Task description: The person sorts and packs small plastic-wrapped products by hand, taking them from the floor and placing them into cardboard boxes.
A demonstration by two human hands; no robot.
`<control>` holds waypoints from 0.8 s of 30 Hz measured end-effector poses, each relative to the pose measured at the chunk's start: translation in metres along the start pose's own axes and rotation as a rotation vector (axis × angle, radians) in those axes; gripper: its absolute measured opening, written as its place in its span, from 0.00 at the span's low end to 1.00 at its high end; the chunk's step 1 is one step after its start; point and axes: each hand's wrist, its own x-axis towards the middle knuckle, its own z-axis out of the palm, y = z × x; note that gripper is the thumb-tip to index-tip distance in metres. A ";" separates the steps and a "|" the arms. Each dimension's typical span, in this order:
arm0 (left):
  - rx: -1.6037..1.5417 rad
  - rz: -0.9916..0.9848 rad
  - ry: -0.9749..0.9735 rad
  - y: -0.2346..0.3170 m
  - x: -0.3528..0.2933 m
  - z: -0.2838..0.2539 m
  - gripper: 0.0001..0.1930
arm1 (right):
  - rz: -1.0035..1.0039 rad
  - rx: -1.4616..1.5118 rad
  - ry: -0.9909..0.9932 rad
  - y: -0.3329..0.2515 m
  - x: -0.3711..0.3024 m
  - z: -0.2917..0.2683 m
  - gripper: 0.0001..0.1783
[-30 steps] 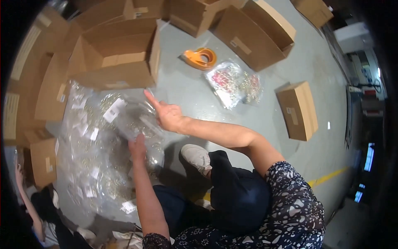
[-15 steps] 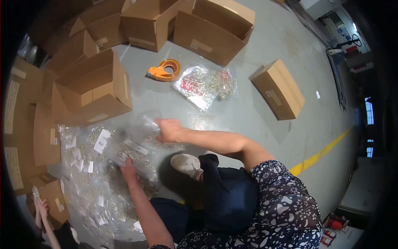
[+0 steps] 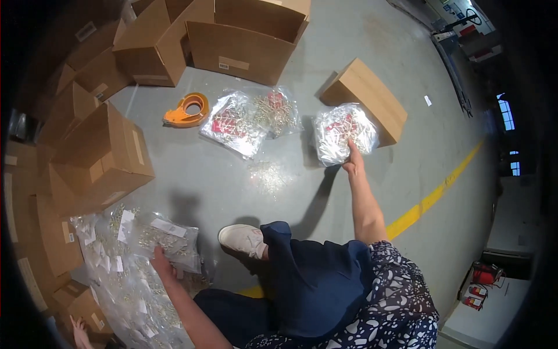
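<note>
My right hand (image 3: 353, 160) grips the near edge of a clear plastic bag (image 3: 343, 135) with gold glittery snowflake ornaments and a red label inside. It is held up in front of the closed cardboard box (image 3: 372, 102). My left hand (image 3: 164, 264) is closed on the edge of another clear bag (image 3: 168, 235) of gold pieces with a white label, over a large heap of similar bags (image 3: 125, 285) at lower left. Two more snowflake bags (image 3: 232, 125) lie side by side on the floor, next to an orange tape dispenser (image 3: 187, 111).
Open cardboard boxes (image 3: 241, 49) line the far side, and another open box (image 3: 125, 151) stands beyond the heap. Loose glitter (image 3: 267, 177) lies on the grey floor, crossed by a yellow line (image 3: 430, 203) at right. At lower left a co-worker's hand (image 3: 78, 328) shows.
My right hand has swung from beside the heap out to the far right, carrying a bag. My left hand has stayed by the heap with its bag. The view has shifted.
</note>
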 end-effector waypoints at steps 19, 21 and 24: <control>-0.029 -0.025 0.077 0.001 -0.034 0.018 0.22 | -1.005 -1.992 -0.317 0.091 -0.028 0.175 0.50; -0.051 0.009 0.075 -0.005 -0.031 0.022 0.23 | -0.910 -2.027 -0.316 0.101 -0.003 0.174 0.43; -0.040 0.051 0.086 -0.002 -0.034 0.021 0.24 | -1.031 -2.005 -0.289 0.111 0.006 0.168 0.39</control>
